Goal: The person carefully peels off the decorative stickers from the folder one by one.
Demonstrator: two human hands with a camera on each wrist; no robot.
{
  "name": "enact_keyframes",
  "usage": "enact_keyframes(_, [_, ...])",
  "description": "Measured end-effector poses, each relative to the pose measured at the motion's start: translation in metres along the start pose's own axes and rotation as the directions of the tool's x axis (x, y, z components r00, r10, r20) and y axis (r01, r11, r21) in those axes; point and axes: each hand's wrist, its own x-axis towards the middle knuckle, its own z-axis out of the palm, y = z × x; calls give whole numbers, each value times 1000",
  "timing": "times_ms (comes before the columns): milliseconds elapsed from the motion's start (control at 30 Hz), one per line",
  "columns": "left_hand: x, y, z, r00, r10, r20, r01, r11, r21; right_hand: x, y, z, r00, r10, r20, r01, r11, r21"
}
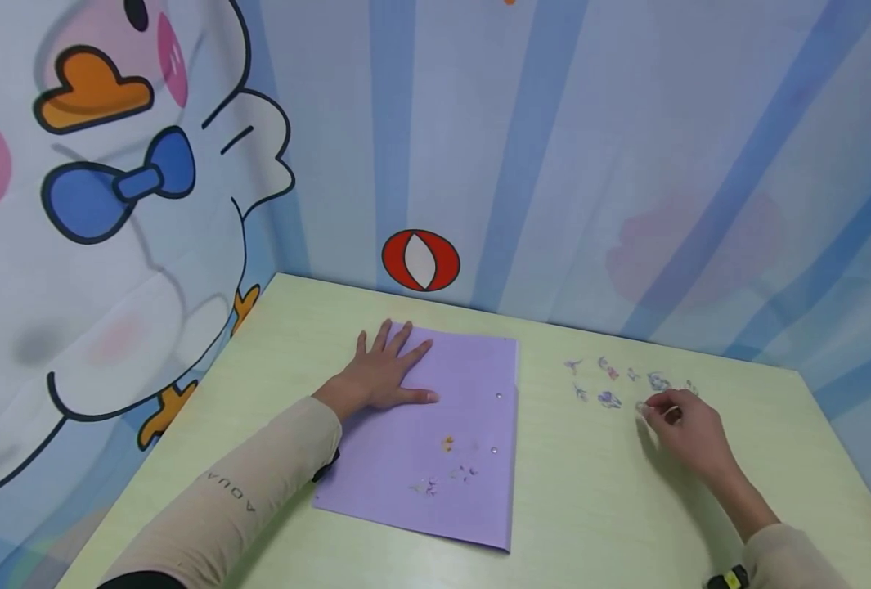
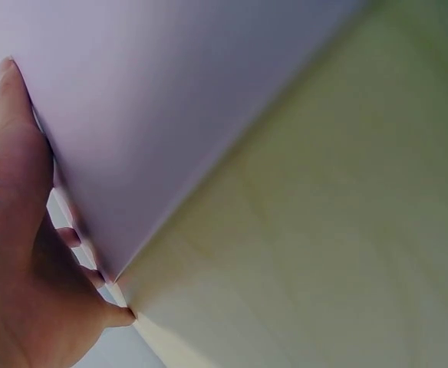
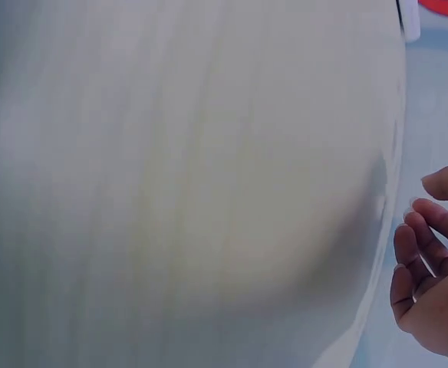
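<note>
My left hand (image 1: 383, 378) lies spread over the upper left of a purple folder (image 1: 472, 368), its thumb and fingers straight. In the left wrist view, the fingers reach past the folder's edge. Small yellow and purple stickers (image 1: 447, 443) dot the folder's lower part. My right hand (image 1: 689, 429) is over the table's right side, thumb and forefinger together at a small pale sticker (image 1: 641, 407) low over the tabletop. Just beyond those fingertips lie several loose flower-like stickers (image 1: 609, 399) in two rough rows. The right wrist view shows the other fingers (image 3: 406, 245) bent.
The pale yellow-green table (image 1: 590, 491) backs onto a blue striped cloth (image 1: 457, 147) with a cartoon bird (image 1: 133, 245) on the left. The folder has two small round snaps (image 1: 499, 395) along its right side.
</note>
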Motion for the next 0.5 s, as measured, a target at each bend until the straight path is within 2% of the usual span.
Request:
enact_keyframes(200, [-1, 0, 0, 1000, 3, -7, -3, 1000, 1, 2, -36, 8, 987, -160, -32, 161, 986, 45])
enact_keyframes(500, [-2, 0, -1, 1000, 8, -6, -8, 1000, 6, 7, -87, 29, 960, -280, 2, 279, 957, 75])
